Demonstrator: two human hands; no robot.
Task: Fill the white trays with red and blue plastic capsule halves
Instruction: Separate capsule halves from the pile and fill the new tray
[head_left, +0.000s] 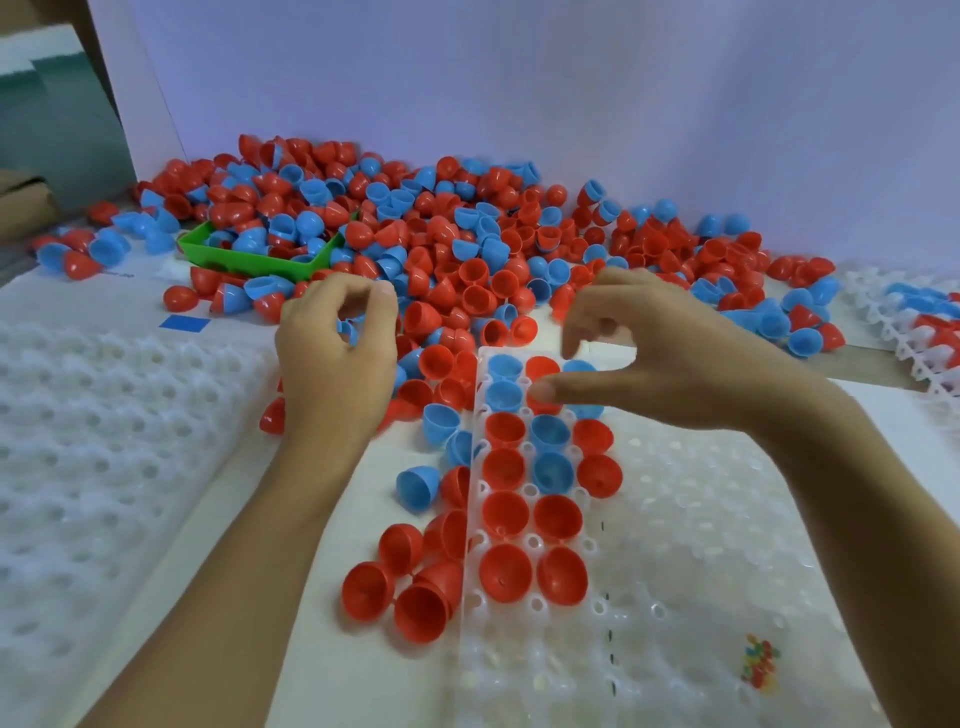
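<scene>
Blue capsule half (347, 330) – pinched in left hand (332, 358), right hand (660, 348) over tray (675, 519)

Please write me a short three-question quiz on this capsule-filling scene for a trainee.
1. True or false: the green tray at the back holds only red halves.
2. Which hand holds a blue capsule half? A) left hand B) right hand
3. What colour are the halves in the two nearest filled rows of the white tray under the hands?

Key
1. False: red and blue halves lie in it.
2. A: the left hand's fingers curl round it.
3. Red.
</scene>
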